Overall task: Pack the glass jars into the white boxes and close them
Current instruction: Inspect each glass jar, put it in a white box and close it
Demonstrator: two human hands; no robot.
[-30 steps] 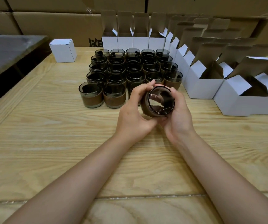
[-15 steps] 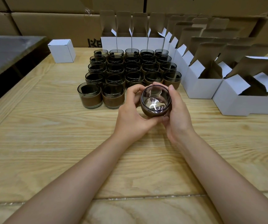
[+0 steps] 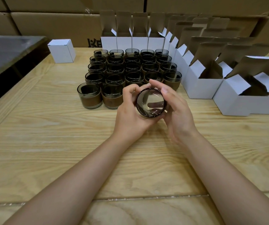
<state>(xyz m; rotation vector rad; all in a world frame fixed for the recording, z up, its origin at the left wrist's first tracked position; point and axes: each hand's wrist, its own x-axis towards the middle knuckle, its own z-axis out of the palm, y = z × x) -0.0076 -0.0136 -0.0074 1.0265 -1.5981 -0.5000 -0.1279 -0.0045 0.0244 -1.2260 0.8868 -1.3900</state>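
Both hands hold one smoked glass jar (image 3: 150, 102) above the wooden table (image 3: 33, 143), its mouth tipped toward me. My left hand (image 3: 130, 114) cups it from the left and below. Against its right side rests my right hand (image 3: 177, 111), fingers curled over the rim. Behind the hands stands a block of several identical jars (image 3: 130, 69) with brown sleeves. Open white boxes (image 3: 200, 82) with raised flaps line the back and the right side. One closed white box (image 3: 62, 50) sits at the back left.
Stacked brown cartons (image 3: 57, 25) form a wall behind the table. A dark surface (image 3: 5, 51) adjoins the table's left edge. Bare wood stretches from the jars to the near edge, under my forearms.
The held jar has been turned so its mouth faces me more squarely, and it has dropped slightly toward me. My right fingers have shifted further over its rim.
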